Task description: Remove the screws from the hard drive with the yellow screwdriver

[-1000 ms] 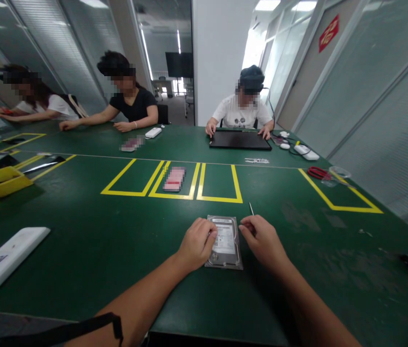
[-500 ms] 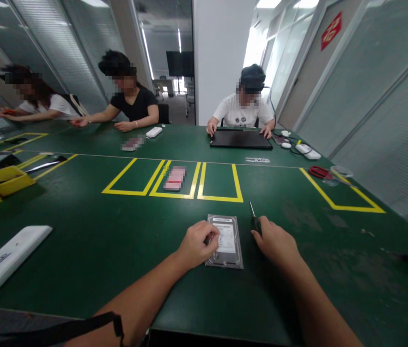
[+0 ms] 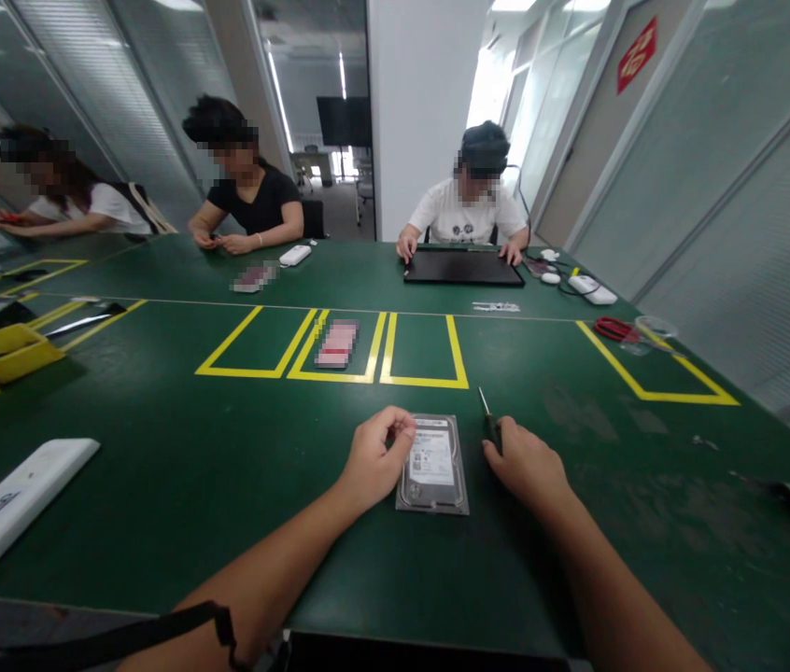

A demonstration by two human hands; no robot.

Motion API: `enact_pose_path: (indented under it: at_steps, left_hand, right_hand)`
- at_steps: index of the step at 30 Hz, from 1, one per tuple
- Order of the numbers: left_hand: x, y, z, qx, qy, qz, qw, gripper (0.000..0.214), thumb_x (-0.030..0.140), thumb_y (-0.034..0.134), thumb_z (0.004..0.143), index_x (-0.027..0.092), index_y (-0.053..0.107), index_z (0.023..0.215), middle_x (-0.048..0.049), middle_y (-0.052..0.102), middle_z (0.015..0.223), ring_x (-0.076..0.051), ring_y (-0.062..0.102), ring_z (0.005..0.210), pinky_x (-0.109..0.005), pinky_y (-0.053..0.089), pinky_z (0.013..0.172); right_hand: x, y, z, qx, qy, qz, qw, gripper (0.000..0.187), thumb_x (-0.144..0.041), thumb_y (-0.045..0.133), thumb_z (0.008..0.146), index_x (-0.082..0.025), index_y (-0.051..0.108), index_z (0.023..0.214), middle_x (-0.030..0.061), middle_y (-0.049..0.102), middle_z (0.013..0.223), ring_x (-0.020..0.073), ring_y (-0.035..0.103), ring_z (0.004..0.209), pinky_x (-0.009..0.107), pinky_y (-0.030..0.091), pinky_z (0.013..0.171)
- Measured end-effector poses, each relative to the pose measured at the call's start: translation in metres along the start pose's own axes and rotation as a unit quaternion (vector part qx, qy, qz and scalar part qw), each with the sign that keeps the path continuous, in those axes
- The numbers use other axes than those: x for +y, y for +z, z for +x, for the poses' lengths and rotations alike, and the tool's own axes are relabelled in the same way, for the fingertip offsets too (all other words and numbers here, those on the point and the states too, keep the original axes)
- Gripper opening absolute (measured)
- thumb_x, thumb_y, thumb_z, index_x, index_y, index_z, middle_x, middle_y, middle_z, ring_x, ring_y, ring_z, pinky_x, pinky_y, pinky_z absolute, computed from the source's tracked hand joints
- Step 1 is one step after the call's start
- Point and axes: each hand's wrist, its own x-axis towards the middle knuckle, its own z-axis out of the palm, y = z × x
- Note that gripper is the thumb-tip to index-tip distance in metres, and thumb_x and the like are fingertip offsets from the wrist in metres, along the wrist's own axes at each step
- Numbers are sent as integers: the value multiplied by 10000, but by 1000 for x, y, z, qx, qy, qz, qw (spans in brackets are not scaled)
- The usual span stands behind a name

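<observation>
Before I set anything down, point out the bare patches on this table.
Bare tabletop lies between the white device and left hand, and inside the yellow-taped boxes flanking the pink item. It is crowded at the hard drive: the left hand is at its edge, the right hand holds a screwdriver beside it.

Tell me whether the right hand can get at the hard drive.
Probably yes: the right hand is beside the hard drive with nothing between, though the screwdriver it holds may hamper gripping.
</observation>
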Motion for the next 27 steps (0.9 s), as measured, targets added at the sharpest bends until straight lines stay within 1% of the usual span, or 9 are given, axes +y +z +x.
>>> enact_pose_path:
  at_steps: [3,6,9,14,17,21,25,27]
  left_hand:
    - [3,-4,4,-27,-12,-2,1000,131,253,532,944,164,626,918,-7,635,791,-139,591,720,-241,455,673]
    - [1,-9,6,-36,16,45,998,128,238,536,941,166,635,904,-11,646,812,-143,590,738,-248,449,694]
    - [-7,-10,5,-31,23,66,997,132,237,542,938,166,644,894,-14,655,806,-149,597,743,-256,455,710]
    - [-20,-9,-2,-6,1,54,999,137,246,562,923,158,663,894,-17,671,780,-149,616,719,-260,477,700]
    - [-20,-10,-7,-4,15,55,998,106,224,583,898,156,663,888,-17,678,780,-143,620,709,-255,486,698]
    - [-15,-12,-12,13,37,46,998,85,209,601,875,153,643,923,-15,673,783,-135,612,688,-248,490,685]
    - [-15,-12,-12,20,38,69,997,95,216,585,892,154,657,883,-19,672,779,-144,618,712,-254,481,704]
    - [-17,-12,-11,17,35,80,996,123,231,568,913,156,663,892,-26,680,799,-152,625,738,-261,479,722]
  right_hand:
    - [0,0,0,-2,1,4,1000,239,-373,469,978,-171,507,1101,112,665,1095,274,669,990,334,478,735]
    - [0,1,1,0,-3,3,1000,220,-367,471,975,-175,503,1078,103,665,1071,270,672,973,336,477,724]
    - [0,2,1,5,-5,-1,1000,213,-367,473,973,-176,501,1061,102,666,1059,270,674,961,338,477,723]
    - [1,3,2,3,-1,-1,1000,208,-373,473,973,-182,498,1052,99,665,1052,259,675,952,330,475,730]
    - [1,3,2,5,-3,-4,1000,211,-376,473,974,-185,497,1060,99,658,1068,256,670,965,333,478,746]
    - [-1,2,1,-3,-2,-7,1000,223,-383,471,979,-188,498,1085,106,652,1091,254,665,987,328,478,754]
    - [-2,-1,-2,-1,-2,-5,1000,228,-373,464,980,-178,505,1089,111,650,1090,259,663,986,332,481,750]
    - [-2,-1,-2,1,-1,-2,1000,229,-371,463,978,-171,512,1079,112,651,1079,262,663,975,337,485,749]
